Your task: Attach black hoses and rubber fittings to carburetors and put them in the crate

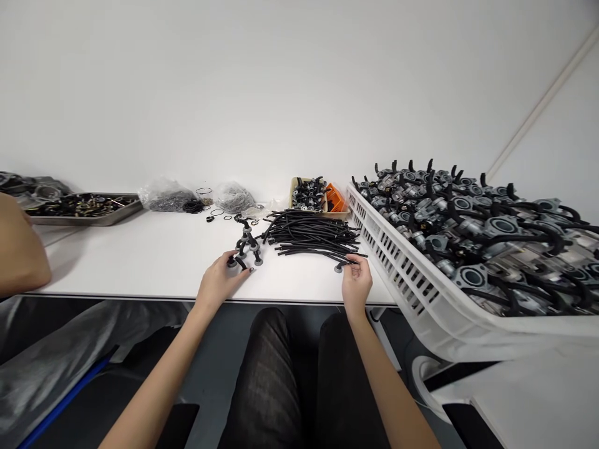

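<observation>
My left hand [222,279] is at the table's front edge, thumb and forefinger spread about a small curved black rubber piece with a grey round end [240,261]. Whether the fingertips touch it is hard to make out. Just beyond lies a small group of similar black pieces with grey ends [247,236]. My right hand [357,280] is closed in a pinch on a black piece with a grey round end [338,268]; its other end is hidden by the fingers. A pile of thin black hoses [313,231] lies beyond, its nearest ends close to my right fingertips.
A white slotted crate [397,249] heaped with metal housings with hoses [505,227] stands right. Behind the hoses are a yellowish bin [294,194] and an orange tray [334,197]. Plastic bags [168,195], rings and a metal tray [107,215] lie left, near another person's arm [21,249].
</observation>
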`<state>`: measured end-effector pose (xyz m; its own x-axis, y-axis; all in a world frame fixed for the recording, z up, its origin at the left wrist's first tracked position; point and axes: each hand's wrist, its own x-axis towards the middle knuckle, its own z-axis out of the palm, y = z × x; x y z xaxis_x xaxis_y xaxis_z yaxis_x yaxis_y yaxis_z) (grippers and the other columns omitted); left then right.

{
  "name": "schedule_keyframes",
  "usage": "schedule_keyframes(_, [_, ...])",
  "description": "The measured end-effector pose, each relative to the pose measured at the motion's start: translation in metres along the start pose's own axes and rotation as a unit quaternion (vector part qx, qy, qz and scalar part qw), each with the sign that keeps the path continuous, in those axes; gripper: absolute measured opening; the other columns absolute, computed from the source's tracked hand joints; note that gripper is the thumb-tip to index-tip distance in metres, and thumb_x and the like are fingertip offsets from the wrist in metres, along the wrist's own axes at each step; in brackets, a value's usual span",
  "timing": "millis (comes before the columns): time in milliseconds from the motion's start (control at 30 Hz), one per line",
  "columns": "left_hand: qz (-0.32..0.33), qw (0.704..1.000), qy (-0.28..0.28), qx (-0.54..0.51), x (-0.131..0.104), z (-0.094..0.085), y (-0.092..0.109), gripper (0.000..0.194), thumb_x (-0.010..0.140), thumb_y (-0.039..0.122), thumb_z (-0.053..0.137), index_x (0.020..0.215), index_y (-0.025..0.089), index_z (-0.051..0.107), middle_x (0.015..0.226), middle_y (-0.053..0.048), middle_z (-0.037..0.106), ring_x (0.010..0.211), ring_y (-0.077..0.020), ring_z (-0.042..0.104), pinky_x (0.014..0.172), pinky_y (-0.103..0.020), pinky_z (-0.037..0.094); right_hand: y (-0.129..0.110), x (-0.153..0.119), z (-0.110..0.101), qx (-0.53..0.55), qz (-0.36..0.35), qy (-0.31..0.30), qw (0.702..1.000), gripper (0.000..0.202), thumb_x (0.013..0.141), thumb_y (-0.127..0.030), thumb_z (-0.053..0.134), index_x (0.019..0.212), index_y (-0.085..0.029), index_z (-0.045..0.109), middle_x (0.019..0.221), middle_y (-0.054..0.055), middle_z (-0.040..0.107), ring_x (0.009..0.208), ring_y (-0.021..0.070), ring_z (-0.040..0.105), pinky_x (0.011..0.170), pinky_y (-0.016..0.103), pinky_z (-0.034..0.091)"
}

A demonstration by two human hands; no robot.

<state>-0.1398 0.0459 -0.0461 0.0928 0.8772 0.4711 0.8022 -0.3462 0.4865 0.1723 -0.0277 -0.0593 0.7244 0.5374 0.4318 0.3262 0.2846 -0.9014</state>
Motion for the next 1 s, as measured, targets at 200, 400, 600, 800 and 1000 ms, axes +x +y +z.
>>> schedule_keyframes(200, [-0.016, 1.000, -0.023, -0.010, 0.002, -0.003, 0.000, 0.048, 0.074, 0.049, 0.065, 0.115, 0.025, 0.058, 0.109, -0.008, 0.069, 0.105, -0.0288, 0.064, 0.087, -0.037, 0.050, -0.001, 0.000, -0.001, 0.000, 0.001, -0.001, 1.000, 0.027, 0.074, -0.021, 0.049, 0.096, -0.018, 0.064, 0.083, 0.003, 0.063, 0.070, 0.0176, 0.058, 0.070, 0.033, 0.046])
schedule_keyframes(400, [-0.027, 0.999, -0.038, -0.008, 0.000, -0.011, -0.005, 0.050, 0.073, 0.050, 0.064, 0.115, 0.024, 0.058, 0.109, -0.007, 0.069, 0.105, -0.0282, 0.064, 0.087, -0.037, 0.049, 0.000, 0.000, 0.000, 0.003, 0.001, -0.004, 1.000, 0.028, 0.074, -0.020, 0.049, 0.097, -0.018, 0.064, 0.086, 0.004, 0.064, 0.071, 0.0177, 0.058, 0.069, 0.032, 0.046])
schedule_keyframes(600, [-0.036, 0.999, -0.040, 0.004, -0.010, -0.025, -0.016, 0.052, 0.073, 0.055, 0.063, 0.115, 0.025, 0.058, 0.113, -0.008, 0.068, 0.107, -0.0285, 0.064, 0.087, -0.037, 0.050, 0.001, 0.000, 0.000, 0.003, 0.003, -0.005, 1.000, 0.028, 0.074, -0.020, 0.049, 0.098, -0.018, 0.064, 0.085, 0.004, 0.064, 0.071, 0.0176, 0.058, 0.068, 0.032, 0.046])
schedule_keyframes(800, [-0.034, 0.999, -0.032, 0.017, -0.018, -0.031, -0.024, 0.056, 0.074, 0.059, 0.063, 0.117, 0.024, 0.058, 0.111, -0.009, 0.069, 0.106, -0.0299, 0.064, 0.086, -0.038, 0.051, 0.000, 0.000, 0.000, 0.001, 0.006, -0.006, 1.000, 0.028, 0.074, -0.020, 0.049, 0.098, -0.017, 0.064, 0.081, 0.003, 0.062, 0.070, 0.0174, 0.057, 0.068, 0.032, 0.045])
schedule_keyframes(1000, [0.021, 1.000, -0.015, -0.001, -0.015, -0.035, -0.023, 0.054, 0.081, 0.057, 0.057, 0.123, 0.022, 0.057, 0.126, -0.012, 0.062, 0.116, -0.0300, 0.059, 0.097, -0.042, 0.047, -0.001, -0.001, -0.001, -0.002, 0.008, -0.007, 1.000, 0.028, 0.074, -0.020, 0.049, 0.098, -0.017, 0.064, 0.080, 0.002, 0.061, 0.069, 0.0173, 0.057, 0.068, 0.032, 0.045])
